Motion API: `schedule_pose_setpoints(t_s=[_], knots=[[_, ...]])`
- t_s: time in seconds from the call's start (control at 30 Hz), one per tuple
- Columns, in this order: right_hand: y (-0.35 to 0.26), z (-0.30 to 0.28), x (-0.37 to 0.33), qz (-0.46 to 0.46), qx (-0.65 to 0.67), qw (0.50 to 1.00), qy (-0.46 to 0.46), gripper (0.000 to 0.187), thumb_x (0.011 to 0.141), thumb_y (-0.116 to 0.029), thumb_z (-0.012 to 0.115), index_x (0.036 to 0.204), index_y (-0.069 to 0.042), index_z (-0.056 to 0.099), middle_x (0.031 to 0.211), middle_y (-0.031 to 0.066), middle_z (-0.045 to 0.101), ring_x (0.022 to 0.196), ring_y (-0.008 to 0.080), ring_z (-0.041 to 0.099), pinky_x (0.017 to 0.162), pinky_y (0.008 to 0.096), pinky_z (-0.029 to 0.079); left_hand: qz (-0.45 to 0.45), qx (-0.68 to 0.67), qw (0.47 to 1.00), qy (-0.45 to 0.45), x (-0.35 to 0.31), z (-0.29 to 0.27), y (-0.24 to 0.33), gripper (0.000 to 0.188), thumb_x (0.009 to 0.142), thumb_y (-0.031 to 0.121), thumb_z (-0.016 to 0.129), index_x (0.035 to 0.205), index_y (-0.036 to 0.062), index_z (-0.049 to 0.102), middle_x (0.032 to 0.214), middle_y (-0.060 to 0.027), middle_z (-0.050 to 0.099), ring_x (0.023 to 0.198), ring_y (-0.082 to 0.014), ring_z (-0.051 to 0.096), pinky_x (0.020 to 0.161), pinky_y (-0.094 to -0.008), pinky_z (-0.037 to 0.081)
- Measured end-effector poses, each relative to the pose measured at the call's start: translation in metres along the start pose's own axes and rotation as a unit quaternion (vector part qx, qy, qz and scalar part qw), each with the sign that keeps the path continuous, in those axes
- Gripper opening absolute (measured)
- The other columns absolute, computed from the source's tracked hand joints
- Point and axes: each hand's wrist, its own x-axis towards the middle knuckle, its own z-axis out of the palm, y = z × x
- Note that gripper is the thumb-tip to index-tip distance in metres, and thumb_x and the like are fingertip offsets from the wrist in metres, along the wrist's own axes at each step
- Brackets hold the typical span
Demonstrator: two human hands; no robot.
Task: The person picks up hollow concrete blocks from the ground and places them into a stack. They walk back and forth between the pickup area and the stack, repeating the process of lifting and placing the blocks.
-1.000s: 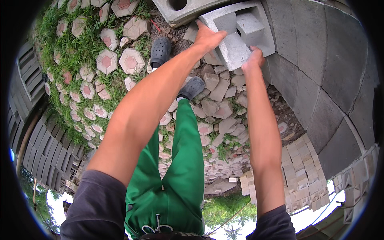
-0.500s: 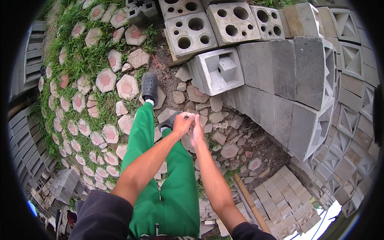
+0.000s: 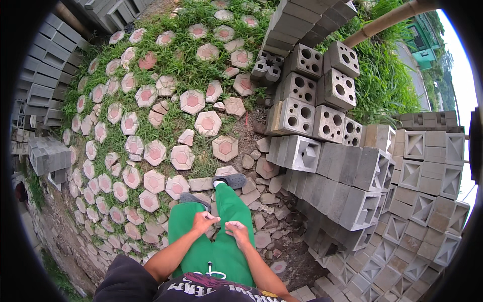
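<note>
Just above my green-trousered lap, my left hand (image 3: 204,222) is closed, thumb and fingers pressed together. Slightly to its right, a gap apart, my right hand (image 3: 237,232) is also closed, with its fingers curled in. If either one holds something small, I cannot make it out. Neither hand touches the blocks or the paving. Under them are the green trousers (image 3: 188,246), and beyond them my feet in grey clogs, one clog (image 3: 231,179) pointing right and the other clog (image 3: 195,200) partly behind my knee.
Hexagonal pavers (image 3: 208,123) with pinkish centres lie in grass ahead and left. To the right stand stacked grey hollow blocks (image 3: 302,153) and round-holed blocks (image 3: 329,123). Broken stone pieces (image 3: 266,214) cover the ground beside my right leg. A bamboo pole (image 3: 390,22) slants at the upper right.
My hands, together half a second ago, have come apart and drawn back close to my body. The view has swung, showing more grass and a road; my feet stand differently.
</note>
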Motion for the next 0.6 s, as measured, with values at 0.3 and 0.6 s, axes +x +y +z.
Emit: schedule_pose_setpoints(t_s=[0.3,0.6], knots=[[-0.008,0.126,-0.035,-0.144,-0.327,0.930,-0.083,0.024,0.076,-0.012,0.077,0.076,-0.008,0.053,0.073,0.0001,0.059,0.065,0.0091,0.056,0.062,0.0245,0.048,0.090,-0.194,0.972,0.098,-0.131,-0.125,-0.067,0.031,0.075,0.030,0.076,0.084,0.0002,0.073,0.072,-0.0086,0.069,0.060,-0.0105,0.058,0.057,-0.0290,0.047],[0.034,0.344,-0.095,-0.181,-0.603,0.683,-0.371,0.030,0.076,-0.021,0.079,0.069,-0.006,0.055,0.066,-0.0002,0.058,0.059,0.0062,0.049,0.054,0.0226,0.040,0.197,-0.328,0.861,0.334,-0.249,-0.227,-0.178,0.045,0.095,0.037,0.052,0.111,-0.0025,0.064,0.102,-0.0117,0.069,0.091,-0.0153,0.063,0.082,-0.0293,0.049]])
